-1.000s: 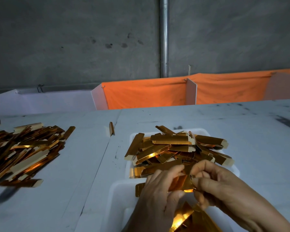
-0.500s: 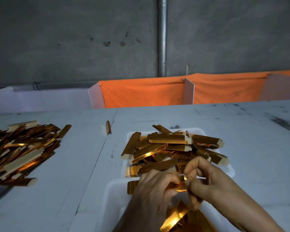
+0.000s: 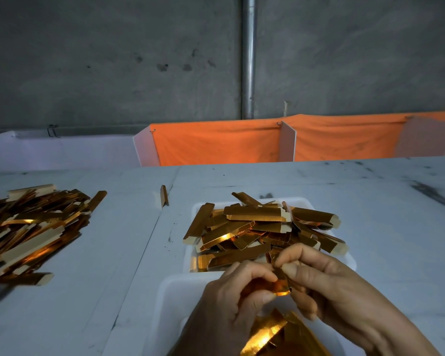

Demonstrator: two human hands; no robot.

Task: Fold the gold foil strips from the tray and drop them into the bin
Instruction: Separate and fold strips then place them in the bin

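Scene was dim overall, grey wall [image 3: 113, 60] underexposed. Warm specular glare popped off the gold foil strips [image 3: 262, 227], hottest between the hands and on the left pile [image 3: 31, 232]. Wide-angle bend showed at the edges. Left foreground shadow was soft; focus stayed reasonably sharp centre.

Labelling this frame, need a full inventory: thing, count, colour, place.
foil strips in tray: heap, gold, centre of table
tray: one, white, under that heap
bin: one, white, nearest edge, gold pieces inside
strip being folded: one, gold, above bin
loose pile: heap, gold, table left
stray strip: one, gold, between pile and tray
table: one, white, scuffed
cloth: orange, behind table
pipe: one, grey, on wall
left hand: pinches the strip
right hand: pinches the strip
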